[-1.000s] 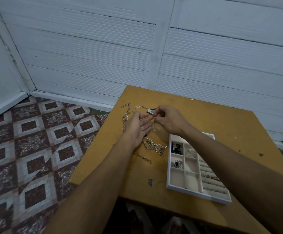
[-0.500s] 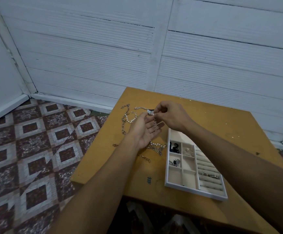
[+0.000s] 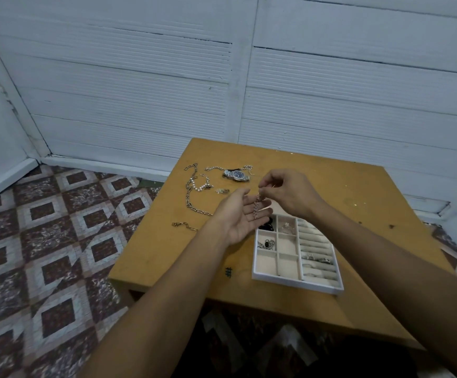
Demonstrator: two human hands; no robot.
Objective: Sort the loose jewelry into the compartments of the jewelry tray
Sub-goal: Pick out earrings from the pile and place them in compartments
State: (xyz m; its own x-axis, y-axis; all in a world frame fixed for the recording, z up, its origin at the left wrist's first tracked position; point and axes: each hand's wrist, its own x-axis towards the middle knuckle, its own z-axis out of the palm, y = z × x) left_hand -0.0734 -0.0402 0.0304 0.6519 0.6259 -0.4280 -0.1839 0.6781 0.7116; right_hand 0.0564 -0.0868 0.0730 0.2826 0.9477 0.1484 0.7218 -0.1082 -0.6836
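Note:
My right hand pinches the top of a thin silver chain that hangs down onto the upturned palm of my left hand, whose fingers are straight. Both hands hover over the far left corner of the white jewelry tray. The tray's small compartments hold dark and silver pieces, and rings sit in its ring rolls. Loose on the table lie a blue-faced watch, a pearl bracelet, a long link chain, a small gold chain and a small silver piece.
The wooden table stands against a white panelled wall. Its left edge drops to a patterned tile floor. A black hash mark is drawn near the table's front edge.
My hands have lifted off the jewelry pile and moved right toward the tray. The left palm has turned up, and the thin chain now hangs from my right fingers onto it. The watch is uncovered.

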